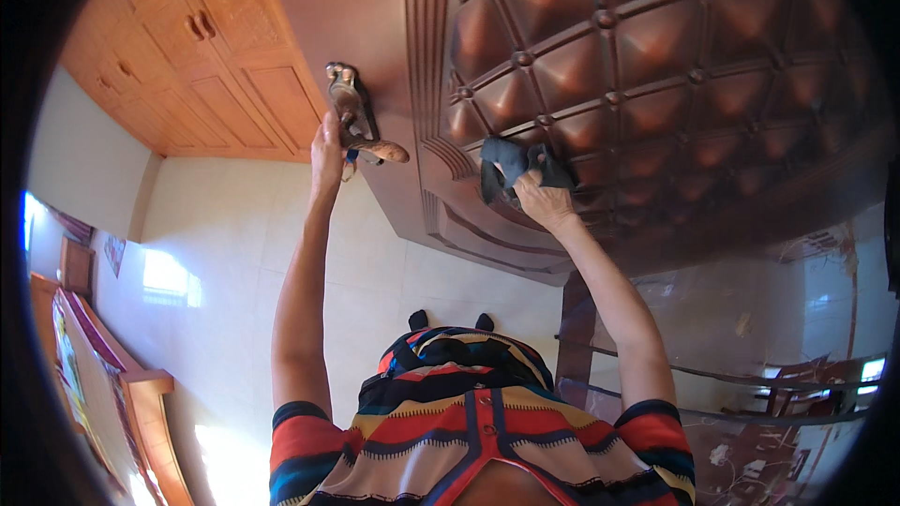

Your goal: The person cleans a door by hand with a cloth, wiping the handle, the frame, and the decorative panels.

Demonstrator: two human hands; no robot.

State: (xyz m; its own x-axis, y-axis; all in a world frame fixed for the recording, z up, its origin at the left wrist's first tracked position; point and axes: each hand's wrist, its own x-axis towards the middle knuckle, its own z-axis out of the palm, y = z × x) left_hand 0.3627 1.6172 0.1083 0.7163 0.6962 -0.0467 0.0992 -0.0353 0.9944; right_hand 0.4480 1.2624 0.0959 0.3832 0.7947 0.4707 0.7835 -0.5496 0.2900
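A brown door (373,28) with raised pyramid-shaped panels and round studs stands open in front of me. My left hand (328,151) is at the edge of the door, beside its metal handle (355,109); whether the fingers grip the handle is hard to tell. A blue band and a ring-like item hang near that hand. Lower on the studded panel, my right hand (545,197) holds a dark grey-blue cloth (505,158) bunched against the door's surface.
Orange-brown wooden cabinets (246,70) stand at the upper left. Pale tiles cover the floor (232,225). A wooden bed (144,393) is at the lower left. Beyond a dark threshold (578,337) on the right lies a reddish floor with scattered debris.
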